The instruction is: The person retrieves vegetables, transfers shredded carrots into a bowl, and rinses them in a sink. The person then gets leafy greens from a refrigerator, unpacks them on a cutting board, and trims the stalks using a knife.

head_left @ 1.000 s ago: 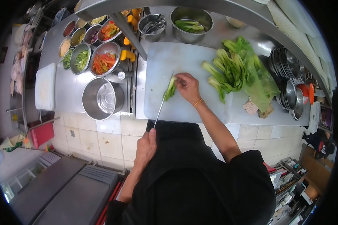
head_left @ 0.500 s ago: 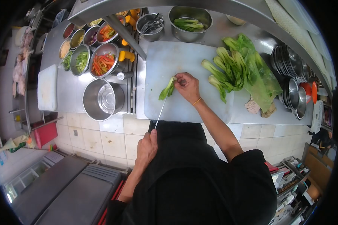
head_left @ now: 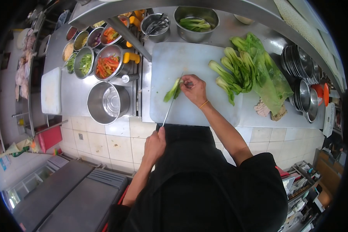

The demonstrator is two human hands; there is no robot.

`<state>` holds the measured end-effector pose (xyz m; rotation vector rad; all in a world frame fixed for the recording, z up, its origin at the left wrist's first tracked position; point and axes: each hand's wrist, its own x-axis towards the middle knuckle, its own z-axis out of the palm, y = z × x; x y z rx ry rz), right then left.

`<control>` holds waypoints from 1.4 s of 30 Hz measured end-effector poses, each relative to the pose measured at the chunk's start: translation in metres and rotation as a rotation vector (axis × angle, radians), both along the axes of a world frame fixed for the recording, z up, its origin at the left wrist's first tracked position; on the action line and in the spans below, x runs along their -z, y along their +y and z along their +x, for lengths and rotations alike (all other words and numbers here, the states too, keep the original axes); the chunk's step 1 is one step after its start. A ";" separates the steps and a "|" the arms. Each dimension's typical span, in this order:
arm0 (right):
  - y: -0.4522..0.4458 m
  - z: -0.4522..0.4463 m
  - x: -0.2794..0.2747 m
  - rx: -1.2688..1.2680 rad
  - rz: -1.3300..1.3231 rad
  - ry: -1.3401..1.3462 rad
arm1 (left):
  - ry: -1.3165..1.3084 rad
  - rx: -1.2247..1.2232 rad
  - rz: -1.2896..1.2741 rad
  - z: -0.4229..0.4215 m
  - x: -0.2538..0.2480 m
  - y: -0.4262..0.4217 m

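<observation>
My left hand (head_left: 155,145) is closed round the handle of a knife, whose thin blade (head_left: 168,111) reaches forward across the bok choy on the board. With bent fingers my right hand (head_left: 194,89) pinches the root end of that single bok choy (head_left: 173,92). It lies on the white cutting board (head_left: 220,110), its leaves towards me. The blade runs lengthwise along the piece; how deep it sits in it I cannot tell. More bok choy (head_left: 232,69) lies piled on the board's right side, partly in a green plastic bag (head_left: 270,85).
Behind the board stand a steel pot with cut greens (head_left: 197,34) and a pot of utensils (head_left: 156,27). To the left are an empty steel pot (head_left: 94,102) and several bowls of cut vegetables, one with peppers (head_left: 107,66). Stacked metal bowls (head_left: 301,92) stand right, under an overhead shelf edge (head_left: 205,4).
My left hand has moved forward and slightly right with the knife. The blade now extends past the bok choy's root end. My right hand keeps its pinch in nearly the same place.
</observation>
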<state>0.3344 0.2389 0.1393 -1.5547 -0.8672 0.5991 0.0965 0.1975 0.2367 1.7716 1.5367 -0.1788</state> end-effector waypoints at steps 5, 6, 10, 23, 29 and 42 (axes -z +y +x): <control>0.001 0.003 0.002 0.011 -0.057 -0.071 | 0.037 0.000 -0.039 -0.004 -0.002 0.000; -0.001 0.004 0.000 0.013 -0.064 -0.090 | 0.057 -0.002 -0.039 -0.014 -0.003 -0.006; -0.010 0.013 -0.007 -0.026 -0.097 -0.195 | 0.005 -0.028 -0.089 -0.042 -0.006 -0.020; 0.054 0.009 -0.029 -0.090 -0.351 -0.175 | -0.314 -0.574 -0.208 -0.060 -0.024 -0.014; 0.115 0.133 -0.118 0.191 -0.223 -0.162 | -0.302 -0.610 -0.269 -0.057 -0.028 -0.018; -0.069 0.111 -0.057 -0.161 -0.648 -1.047 | -0.284 -0.470 -0.206 -0.066 0.000 -0.022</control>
